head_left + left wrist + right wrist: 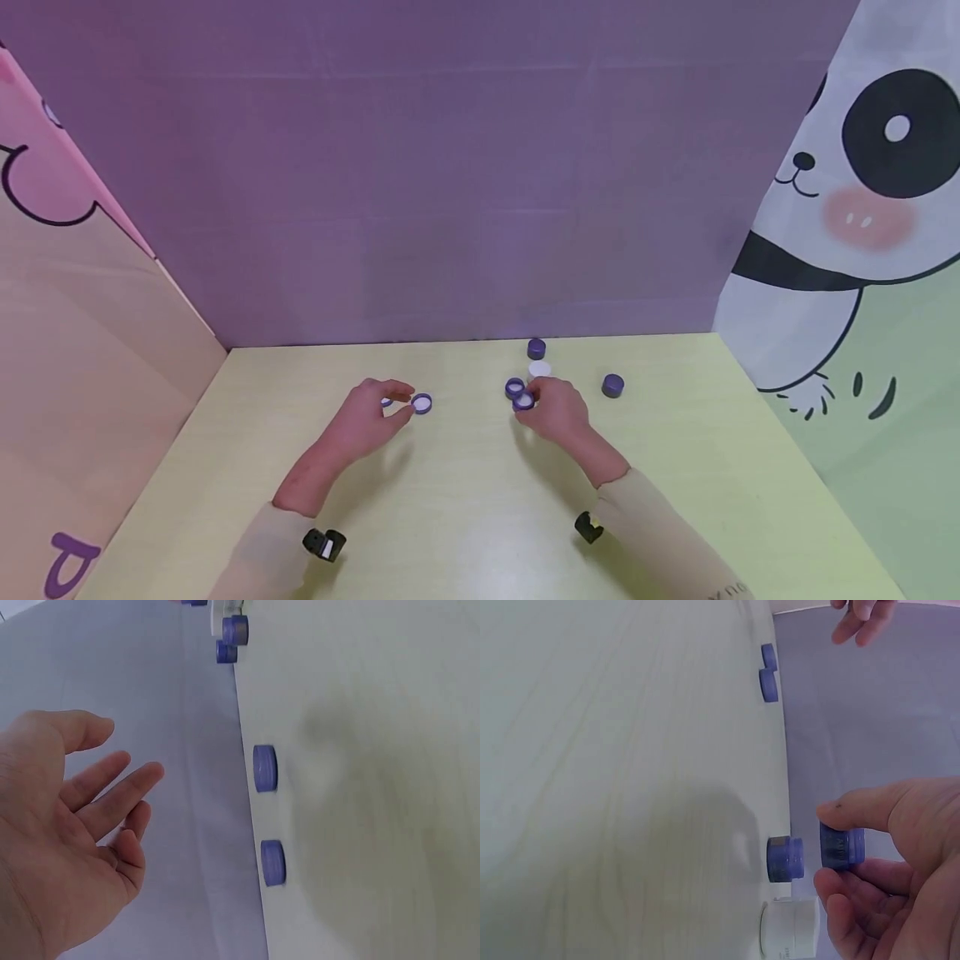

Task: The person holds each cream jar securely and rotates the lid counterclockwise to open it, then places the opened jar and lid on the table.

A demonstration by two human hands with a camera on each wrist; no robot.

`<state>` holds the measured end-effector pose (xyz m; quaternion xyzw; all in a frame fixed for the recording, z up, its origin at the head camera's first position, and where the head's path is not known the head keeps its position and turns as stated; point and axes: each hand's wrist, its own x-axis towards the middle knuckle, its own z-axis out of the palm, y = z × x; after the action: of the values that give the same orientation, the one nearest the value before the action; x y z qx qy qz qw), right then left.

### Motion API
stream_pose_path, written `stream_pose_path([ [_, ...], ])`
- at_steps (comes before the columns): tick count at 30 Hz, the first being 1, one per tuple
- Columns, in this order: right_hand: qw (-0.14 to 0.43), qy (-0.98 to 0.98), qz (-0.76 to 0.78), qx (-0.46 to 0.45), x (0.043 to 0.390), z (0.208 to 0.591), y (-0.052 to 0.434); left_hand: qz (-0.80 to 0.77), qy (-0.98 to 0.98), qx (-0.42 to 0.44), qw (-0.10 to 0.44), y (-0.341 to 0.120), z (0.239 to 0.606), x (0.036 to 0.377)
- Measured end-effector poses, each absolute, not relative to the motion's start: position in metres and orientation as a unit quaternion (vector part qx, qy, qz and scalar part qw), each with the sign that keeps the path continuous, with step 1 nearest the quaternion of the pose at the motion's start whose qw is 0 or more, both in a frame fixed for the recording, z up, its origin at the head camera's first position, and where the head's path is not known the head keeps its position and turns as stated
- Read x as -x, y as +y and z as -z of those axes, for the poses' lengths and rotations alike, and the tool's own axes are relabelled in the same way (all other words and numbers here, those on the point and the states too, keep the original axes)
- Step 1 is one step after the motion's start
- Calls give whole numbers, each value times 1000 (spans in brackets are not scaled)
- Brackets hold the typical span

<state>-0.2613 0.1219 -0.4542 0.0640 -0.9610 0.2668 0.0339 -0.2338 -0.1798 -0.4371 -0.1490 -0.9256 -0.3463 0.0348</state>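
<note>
My right hand (558, 410) pinches a small purple jar (841, 846) between thumb and fingers, raised off the table; its lid is off. Just beyond it stands another lidless purple jar (514, 387). A white jar (791, 930) sits beside that one, partly hidden by the right hand in the head view. My left hand (362, 423) hovers with thumb and fingers apart and holds nothing. Near its fingertips a purple lid (422, 404) lies with its pale inside up. A second purple lid (274, 862) lies to the left, mostly covered by the left fingers in the head view.
Behind the white jar stands a capped purple jar (536, 348) near the table's back edge. Another capped purple jar (612, 385) stands to the right. A purple cloth wall (465, 183) rises behind the pale table (450, 517), with printed panels on both sides.
</note>
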Motion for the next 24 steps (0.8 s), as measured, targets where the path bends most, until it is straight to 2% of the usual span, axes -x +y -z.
stream_pose_path([
  [8,14,-971,-233,-43,272,459,118,360,-913,191,27,-168,446,226],
  [24,1,-982,-183,-34,283,462,111,351,-921,168,2,-155,455,205],
])
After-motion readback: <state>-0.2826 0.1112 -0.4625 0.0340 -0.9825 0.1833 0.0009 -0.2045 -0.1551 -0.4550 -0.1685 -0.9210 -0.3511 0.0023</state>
